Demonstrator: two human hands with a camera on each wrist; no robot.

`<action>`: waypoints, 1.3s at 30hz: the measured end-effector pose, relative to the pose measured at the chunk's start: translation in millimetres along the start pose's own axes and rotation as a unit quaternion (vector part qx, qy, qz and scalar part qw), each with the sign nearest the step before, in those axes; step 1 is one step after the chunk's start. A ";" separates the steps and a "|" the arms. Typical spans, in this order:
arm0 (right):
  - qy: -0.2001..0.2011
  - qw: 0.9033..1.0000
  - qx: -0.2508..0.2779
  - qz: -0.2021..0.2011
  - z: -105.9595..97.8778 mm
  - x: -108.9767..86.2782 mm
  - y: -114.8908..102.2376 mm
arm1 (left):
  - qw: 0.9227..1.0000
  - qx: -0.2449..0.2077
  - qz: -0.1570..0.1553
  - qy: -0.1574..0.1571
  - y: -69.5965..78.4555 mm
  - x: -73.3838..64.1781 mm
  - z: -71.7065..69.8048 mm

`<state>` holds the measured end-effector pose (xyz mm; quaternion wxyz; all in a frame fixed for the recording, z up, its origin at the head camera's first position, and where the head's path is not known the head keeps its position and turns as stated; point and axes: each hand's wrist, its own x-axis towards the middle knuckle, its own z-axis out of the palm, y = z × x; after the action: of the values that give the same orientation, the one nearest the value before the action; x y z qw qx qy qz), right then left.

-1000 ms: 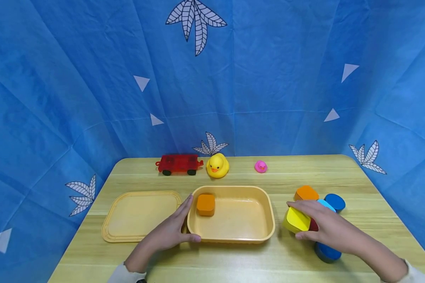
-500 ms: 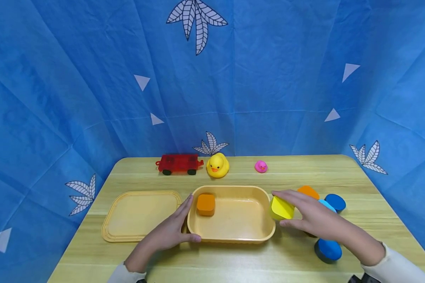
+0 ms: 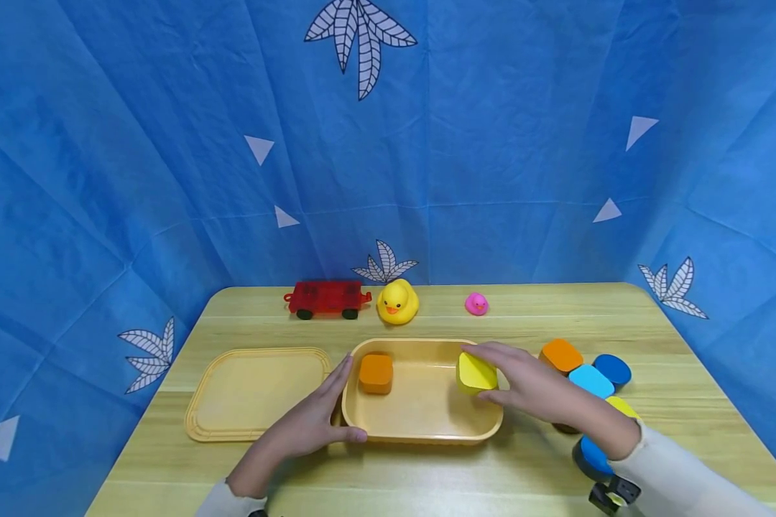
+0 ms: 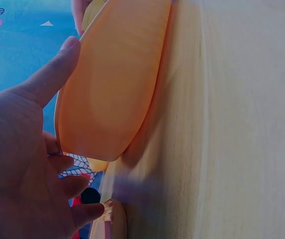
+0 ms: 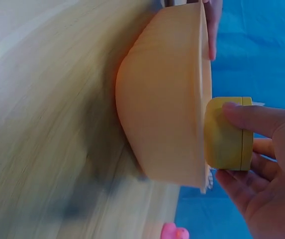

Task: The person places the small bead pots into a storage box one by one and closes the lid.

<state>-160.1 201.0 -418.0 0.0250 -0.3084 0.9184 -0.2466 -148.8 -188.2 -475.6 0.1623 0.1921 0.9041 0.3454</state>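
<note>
My right hand pinches a yellow rounded-square block between thumb and fingers, over the right part of a tan plastic box. In the right wrist view, the yellow block shows a seam near one end and sits level with the box's rim. An orange rounded block lies inside the box at its left. At the box's left end rests my left hand, thumb along the near side and fingers extended along the left rim. The left wrist view has its thumb against the box's wall.
A tan lid lies left of the box. Behind stand a red toy wagon, a yellow duck and a small pink duck. Rightward are orange, light blue, yellow and dark blue blocks.
My right hand has carried the yellow block leftward from the group of blocks, across the box's right rim to above its inside. The left hand and the box have stayed still.
</note>
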 end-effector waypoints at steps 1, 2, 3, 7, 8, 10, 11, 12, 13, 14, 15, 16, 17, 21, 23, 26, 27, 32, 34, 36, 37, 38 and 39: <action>-0.003 1.000 0.004 -0.002 1.9 3.5 0.1 | 1.000 0.001 -0.001 0.000 0.1 0.0 0.0; -0.005 1.000 0.008 -0.002 4.0 6.8 0.3 | 1.000 0.001 -0.001 0.000 0.3 0.0 -0.1; -0.008 1.000 0.014 -0.002 5.9 10.1 0.1 | 1.000 0.002 -0.002 0.000 0.4 0.0 -0.1; -0.005 0.999 0.034 -0.007 13.8 22.1 -0.4 | 1.000 0.004 -0.005 0.001 1.0 0.2 -0.3; -0.004 0.999 0.036 -0.008 15.6 24.8 -0.8 | 1.000 0.004 -0.004 0.002 0.9 0.2 -0.3; -0.001 0.999 0.041 -0.008 19.0 30.7 -1.5 | 1.000 0.004 -0.001 0.002 1.0 -0.2 -0.5; -0.001 0.999 0.044 -0.005 20.4 33.5 -2.2 | 1.000 0.004 0.001 0.001 1.0 -0.5 -0.6; -0.002 0.999 0.048 -0.004 21.9 36.5 -3.2 | 1.000 0.004 0.004 0.002 0.8 -0.8 -0.7; -0.003 0.999 0.050 -0.003 23.3 39.6 -4.2 | 1.000 0.004 0.006 0.002 0.7 -1.2 -0.8; -0.005 0.999 0.050 -0.002 24.9 42.8 -5.1 | 1.000 0.003 0.007 0.002 0.8 -1.5 -1.1; -0.006 0.999 0.051 -0.002 26.6 46.0 -5.9 | 1.000 0.003 0.009 0.002 0.8 -1.8 -1.2; -0.007 0.999 0.051 -0.002 28.2 49.3 -6.8 | 1.000 0.002 0.009 0.002 0.8 -1.9 -1.3; -0.008 0.999 0.051 -0.002 30.0 52.4 -7.8 | 1.000 0.002 0.010 0.002 1.0 -2.0 -1.4; -0.012 0.998 0.059 -0.001 37.2 64.3 -10.2 | 1.000 0.001 0.009 0.002 2.3 -2.0 -1.7; -0.016 0.998 0.057 -0.001 40.6 69.1 -11.5 | 1.000 0.000 0.006 0.001 2.5 -1.8 -1.6; -0.027 0.998 0.049 -0.002 46.0 75.0 -13.2 | 1.000 -0.002 0.002 0.000 2.8 -1.8 -1.4; -0.030 0.999 0.045 -0.003 47.7 76.6 -13.9 | 1.000 -0.002 0.000 0.000 2.7 -1.8 -1.2; -0.039 0.998 0.039 -0.012 54.8 82.5 -17.2 | 1.000 0.000 -0.007 -0.003 2.2 -1.5 -0.7; -0.041 0.998 0.039 -0.015 56.9 84.0 -18.2 | 1.000 -0.002 -0.006 -0.004 2.4 -1.4 -0.8; -0.043 0.998 0.040 -0.014 58.8 85.0 -19.3 | 1.000 -0.003 -0.004 -0.004 2.6 -1.1 -0.8; -0.044 0.998 0.043 -0.012 59.8 85.3 -19.8 | 1.000 -0.002 -0.003 -0.004 2.6 -1.0 -0.7; -0.044 0.998 0.044 -0.011 60.7 85.5 -20.2 | 1.000 -0.002 -0.002 -0.004 2.8 -1.0 -0.8; -0.044 0.998 0.046 -0.010 61.7 85.6 -20.7 | 1.000 -0.001 -0.001 -0.003 3.0 -1.0 -0.8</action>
<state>-205.7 110.2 -453.3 0.0773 -0.3268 0.9010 -0.2747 -147.5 -187.0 -472.9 0.1657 0.1926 0.9033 0.3456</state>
